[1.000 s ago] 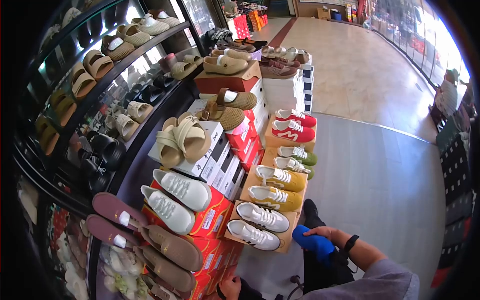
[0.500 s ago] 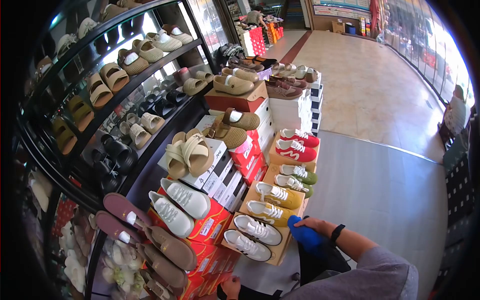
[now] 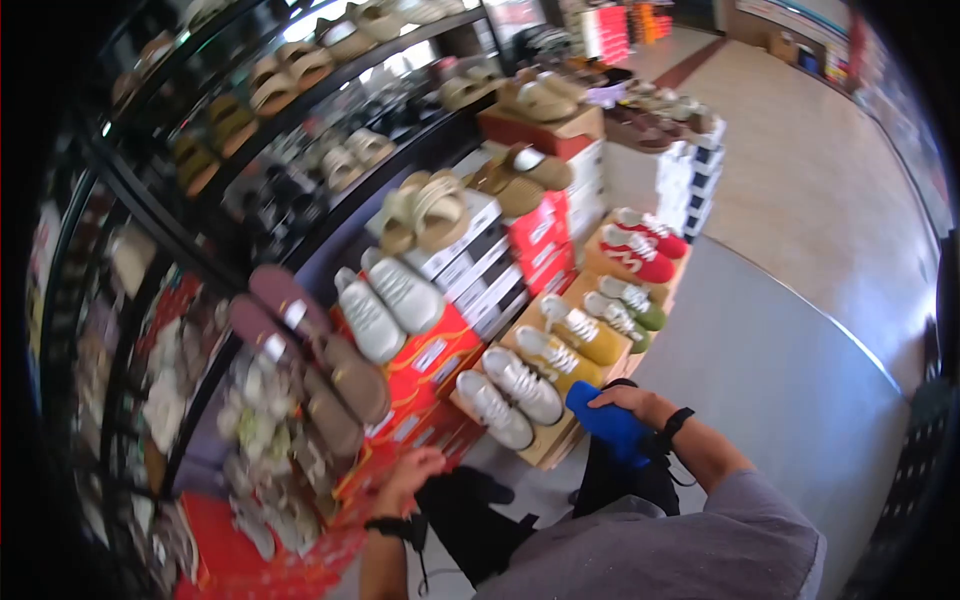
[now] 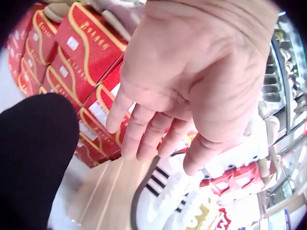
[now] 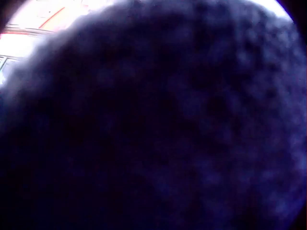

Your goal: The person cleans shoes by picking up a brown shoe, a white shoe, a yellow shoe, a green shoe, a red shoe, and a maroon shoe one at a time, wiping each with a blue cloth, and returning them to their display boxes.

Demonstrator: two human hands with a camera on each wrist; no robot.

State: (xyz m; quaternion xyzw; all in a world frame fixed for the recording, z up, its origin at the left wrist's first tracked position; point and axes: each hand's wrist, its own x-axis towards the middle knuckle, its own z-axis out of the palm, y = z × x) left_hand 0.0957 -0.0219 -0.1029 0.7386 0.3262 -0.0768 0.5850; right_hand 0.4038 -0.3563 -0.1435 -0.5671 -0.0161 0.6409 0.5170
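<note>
My right hand (image 3: 628,399) grips a blue cloth (image 3: 612,426) beside the white sneakers (image 3: 524,386) on a cardboard box. Dark blue, fuzzy fabric (image 5: 158,120) nearly fills the right wrist view and hides the fingers there. Over the black-clad knee, to the left, is my left hand (image 3: 408,476). Its palm and loosely extended fingers (image 4: 139,127) show in the left wrist view, holding nothing. Behind those fingers are red shoe boxes (image 4: 88,52) and a white sneaker (image 4: 156,194) with black stripes.
Yellow sneakers (image 3: 585,335), green sneakers (image 3: 635,300) and red sneakers (image 3: 640,255) line the boxes farther back. Pale lace-up shoes (image 3: 400,290) and brown shoes (image 3: 345,400) stand to the left, before a shelf rack (image 3: 400,50). Grey floor (image 3: 745,330) stretches along the right.
The head view has swung left and down, blurring the shelves. My left hand has come up from the bottom edge, its forearm now showing. The right hand still grips the blue cloth.
</note>
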